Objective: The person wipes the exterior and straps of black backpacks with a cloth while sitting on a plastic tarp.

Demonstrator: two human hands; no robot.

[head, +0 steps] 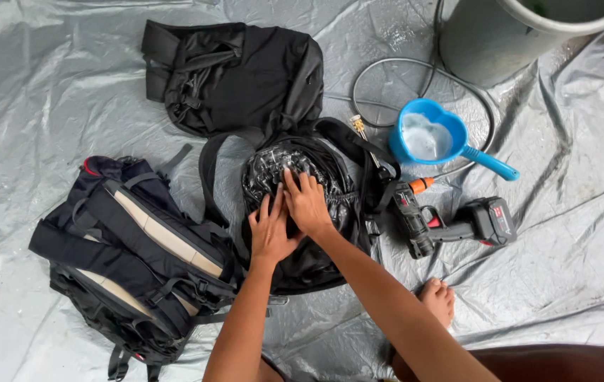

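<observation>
There were three black backpacks on the grey tarp (47, 85): one at the top (231, 74), one in the middle (302, 212) and one at the lower left (132, 255). Two hands lay on the middle one, the left hand (270, 230) and the right hand (307, 201). There was one blue scoop (432, 138), one cordless spray gun (450, 219), one grey bucket (500, 35), one thin hose (386, 71) and one bare foot (437, 298).

I note a black, wet-glossy bag (295, 177), a black backpack (132, 255) with beige panels, a blue scoop (429, 134), a black-and-red sprayer (457, 223), a silver-grey tarp (47, 92).
</observation>
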